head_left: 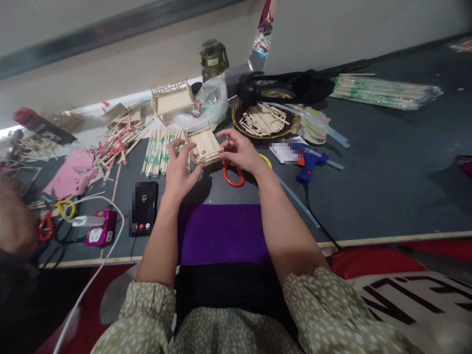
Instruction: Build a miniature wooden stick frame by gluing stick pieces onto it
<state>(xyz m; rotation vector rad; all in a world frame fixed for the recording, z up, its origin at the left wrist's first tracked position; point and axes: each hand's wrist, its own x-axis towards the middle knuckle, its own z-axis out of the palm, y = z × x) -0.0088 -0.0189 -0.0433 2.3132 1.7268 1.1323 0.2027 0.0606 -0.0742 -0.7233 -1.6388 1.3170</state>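
Observation:
A small model of pale wooden sticks [205, 145], with a slatted floor and low railings, is between my two hands. My left hand [180, 167] is curved about its left front corner, fingertips on the edge and thumb near the front. On the other side, my right hand [239, 151] pinches the right end of the front railing. Red-handled scissors [233, 175] lie just below my right hand, partly hidden by it. Behind the model's left side are wrapped chopsticks [157, 152]. A larger stick model [172, 102] with railings stands farther back.
At right are a plate rim [236, 120] around cut sticks, a blue glue gun [309, 164], glue sticks [298, 201] and packed chopsticks [383, 92]. A phone [144, 209], power adapter [101, 228] and white cable [118, 211] lie left. Another person's arm [16, 216] is at far left.

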